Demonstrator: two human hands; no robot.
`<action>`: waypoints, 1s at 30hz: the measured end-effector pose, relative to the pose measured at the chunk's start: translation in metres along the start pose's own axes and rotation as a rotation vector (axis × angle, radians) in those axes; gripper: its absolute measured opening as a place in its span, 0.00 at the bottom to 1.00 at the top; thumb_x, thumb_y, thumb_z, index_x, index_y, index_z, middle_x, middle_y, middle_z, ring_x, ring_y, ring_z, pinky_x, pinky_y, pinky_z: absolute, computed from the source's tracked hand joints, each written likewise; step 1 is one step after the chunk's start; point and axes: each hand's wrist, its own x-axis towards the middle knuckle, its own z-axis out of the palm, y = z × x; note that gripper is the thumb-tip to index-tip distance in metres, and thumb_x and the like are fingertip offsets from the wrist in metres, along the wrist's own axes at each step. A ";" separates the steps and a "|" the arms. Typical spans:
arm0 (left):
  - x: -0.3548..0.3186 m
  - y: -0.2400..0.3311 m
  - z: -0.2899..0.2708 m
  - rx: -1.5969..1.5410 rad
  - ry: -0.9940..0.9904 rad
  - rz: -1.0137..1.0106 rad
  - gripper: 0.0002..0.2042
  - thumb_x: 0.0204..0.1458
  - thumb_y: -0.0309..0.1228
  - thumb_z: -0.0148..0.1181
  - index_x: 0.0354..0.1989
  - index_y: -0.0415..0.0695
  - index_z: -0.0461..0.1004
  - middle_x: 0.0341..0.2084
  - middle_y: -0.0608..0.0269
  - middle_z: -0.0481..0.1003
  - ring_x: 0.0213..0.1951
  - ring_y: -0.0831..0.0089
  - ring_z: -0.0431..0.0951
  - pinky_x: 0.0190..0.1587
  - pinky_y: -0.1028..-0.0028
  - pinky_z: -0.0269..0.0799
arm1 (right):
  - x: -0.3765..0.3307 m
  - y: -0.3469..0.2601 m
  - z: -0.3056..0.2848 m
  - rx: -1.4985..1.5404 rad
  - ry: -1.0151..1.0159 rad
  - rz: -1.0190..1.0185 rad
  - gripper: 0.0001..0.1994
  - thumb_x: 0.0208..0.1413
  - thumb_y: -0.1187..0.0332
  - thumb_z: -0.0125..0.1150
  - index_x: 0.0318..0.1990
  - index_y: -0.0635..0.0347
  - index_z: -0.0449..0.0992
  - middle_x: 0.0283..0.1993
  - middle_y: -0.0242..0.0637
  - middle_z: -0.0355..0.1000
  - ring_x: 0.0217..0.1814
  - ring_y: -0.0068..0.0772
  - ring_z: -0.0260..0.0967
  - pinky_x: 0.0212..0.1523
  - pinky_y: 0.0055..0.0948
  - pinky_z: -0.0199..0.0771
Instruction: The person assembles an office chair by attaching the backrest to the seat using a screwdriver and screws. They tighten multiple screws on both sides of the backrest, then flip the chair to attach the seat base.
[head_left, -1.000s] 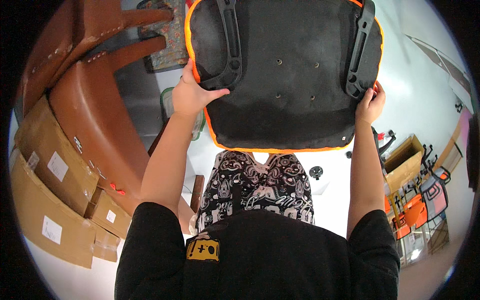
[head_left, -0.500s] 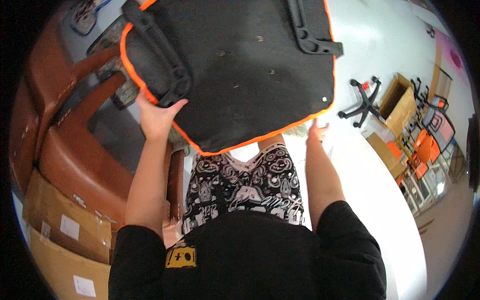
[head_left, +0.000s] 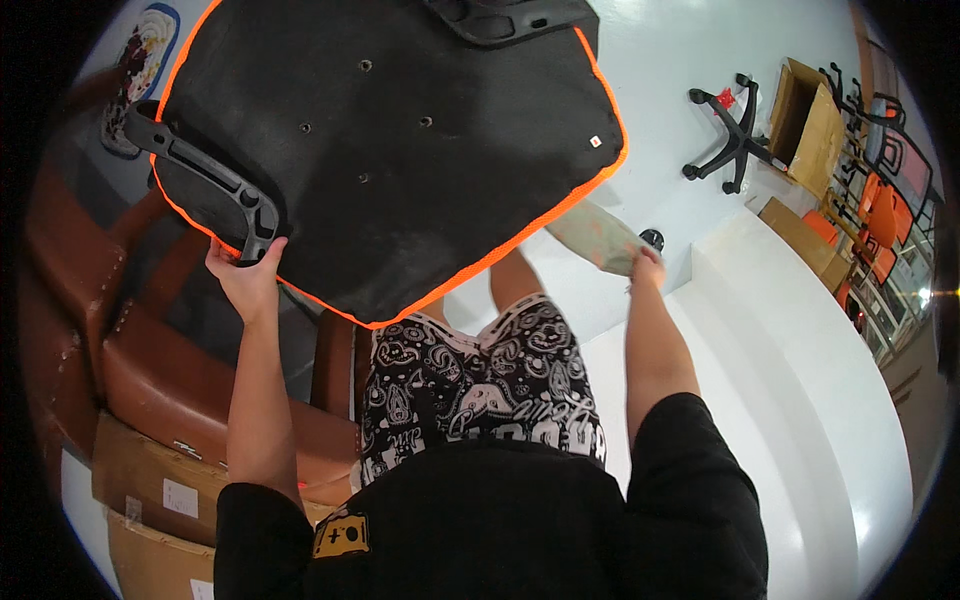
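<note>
A black chair seat (head_left: 400, 215) with orange edging is held up in front of me, its underside toward me, with several small screw holes in it. Black plastic armrests are fixed along its sides; one armrest (head_left: 215, 175) is on the left, another (head_left: 515, 22) at the top. My left hand (head_left: 247, 282) grips the lower left edge beside the end of the left armrest, thumb on the underside. To the right of the seat, my right hand (head_left: 647, 268) is closed on a grey-green cloth (head_left: 595, 237), which runs back partly hidden behind the seat.
A brown leather sofa (head_left: 180, 370) stands close on the left, with cardboard boxes (head_left: 150, 490) below it. Right of me is a white curved ledge (head_left: 790, 330). Farther right are a black five-legged chair base (head_left: 738, 135), an open carton (head_left: 805, 120) and orange chair parts (head_left: 882, 215).
The seat has shifted left and tilted, its right corner rising. My left hand has moved left with it. My right hand is now apart from the seat, with the cloth stretched out in view.
</note>
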 end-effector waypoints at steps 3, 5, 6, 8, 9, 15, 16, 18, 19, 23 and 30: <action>0.007 0.005 -0.012 -0.055 0.005 0.023 0.45 0.31 0.32 0.75 0.56 0.31 0.51 0.53 0.48 0.61 0.55 0.62 0.63 0.59 0.69 0.55 | 0.001 -0.003 -0.066 0.128 -0.138 0.028 0.20 0.46 0.72 0.52 0.51 0.52 0.72 0.35 0.34 0.72 0.36 0.30 0.69 0.38 0.31 0.70; 0.015 0.005 -0.022 -0.045 0.044 0.089 0.44 0.31 0.30 0.75 0.55 0.32 0.52 0.53 0.48 0.62 0.55 0.62 0.63 0.59 0.69 0.57 | -0.016 0.011 -0.110 -0.018 -0.516 0.157 0.26 0.46 0.73 0.51 0.57 0.44 0.65 0.32 0.31 0.66 0.32 0.28 0.65 0.31 0.35 0.69; 0.018 0.001 -0.025 -0.057 0.035 0.041 0.44 0.31 0.31 0.75 0.56 0.32 0.52 0.53 0.49 0.63 0.55 0.62 0.64 0.58 0.69 0.57 | -0.029 0.021 -0.123 -0.210 -0.532 0.252 0.26 0.47 0.73 0.51 0.57 0.43 0.65 0.32 0.31 0.66 0.31 0.30 0.66 0.26 0.36 0.68; 0.026 -0.006 -0.029 -0.058 0.035 0.020 0.45 0.30 0.33 0.76 0.56 0.33 0.52 0.53 0.49 0.64 0.55 0.62 0.65 0.58 0.69 0.58 | -0.050 0.034 -0.129 -0.572 -0.764 0.484 0.23 0.47 0.71 0.53 0.55 0.47 0.66 0.35 0.36 0.69 0.32 0.35 0.72 0.24 0.38 0.70; 0.030 -0.010 -0.032 -0.043 0.036 0.013 0.45 0.30 0.35 0.76 0.56 0.33 0.53 0.53 0.49 0.64 0.55 0.62 0.65 0.58 0.69 0.58 | -0.060 0.037 -0.121 -0.888 -0.818 0.544 0.22 0.48 0.69 0.54 0.54 0.48 0.67 0.37 0.39 0.71 0.33 0.37 0.73 0.25 0.41 0.72; 0.044 -0.031 -0.044 -0.043 -0.010 0.017 0.48 0.30 0.40 0.76 0.57 0.32 0.52 0.52 0.48 0.65 0.54 0.60 0.66 0.57 0.68 0.59 | -0.113 -0.081 0.018 -0.719 -0.399 -0.780 0.17 0.53 0.60 0.51 0.45 0.62 0.72 0.40 0.53 0.72 0.44 0.54 0.69 0.45 0.42 0.68; 0.045 -0.032 -0.047 -0.025 -0.013 0.002 0.48 0.30 0.40 0.75 0.57 0.32 0.52 0.52 0.48 0.65 0.54 0.60 0.66 0.57 0.68 0.59 | -0.132 -0.116 0.036 -0.374 -0.303 -0.914 0.16 0.54 0.63 0.52 0.48 0.59 0.72 0.45 0.49 0.71 0.46 0.49 0.69 0.46 0.39 0.68; 0.044 -0.033 -0.048 -0.019 0.010 -0.008 0.48 0.30 0.41 0.75 0.58 0.31 0.52 0.52 0.47 0.65 0.54 0.59 0.66 0.57 0.67 0.59 | -0.177 -0.184 0.059 -0.060 -0.197 -1.280 0.16 0.56 0.65 0.50 0.50 0.61 0.70 0.49 0.45 0.66 0.54 0.45 0.63 0.52 0.37 0.64; 0.044 -0.032 -0.048 -0.028 0.035 -0.003 0.48 0.30 0.42 0.75 0.58 0.31 0.52 0.52 0.47 0.65 0.54 0.58 0.66 0.57 0.67 0.59 | -0.202 -0.215 0.067 -0.064 -0.200 -1.286 0.18 0.56 0.63 0.50 0.52 0.61 0.67 0.51 0.47 0.65 0.56 0.47 0.61 0.54 0.37 0.62; 0.033 -0.027 -0.040 -0.063 0.194 -0.043 0.47 0.30 0.45 0.75 0.57 0.32 0.55 0.50 0.44 0.66 0.53 0.55 0.66 0.57 0.65 0.60 | -0.281 -0.308 0.097 -0.028 -0.336 -1.336 0.33 0.53 0.53 0.56 0.62 0.58 0.54 0.58 0.55 0.55 0.61 0.51 0.55 0.59 0.39 0.57; 0.027 -0.011 -0.061 0.033 0.073 -0.165 0.52 0.19 0.52 0.76 0.54 0.35 0.57 0.44 0.45 0.72 0.47 0.54 0.73 0.49 0.65 0.68 | -0.261 -0.352 0.121 -0.006 -0.367 -1.172 0.39 0.46 0.47 0.63 0.60 0.61 0.55 0.56 0.60 0.58 0.59 0.53 0.58 0.58 0.41 0.58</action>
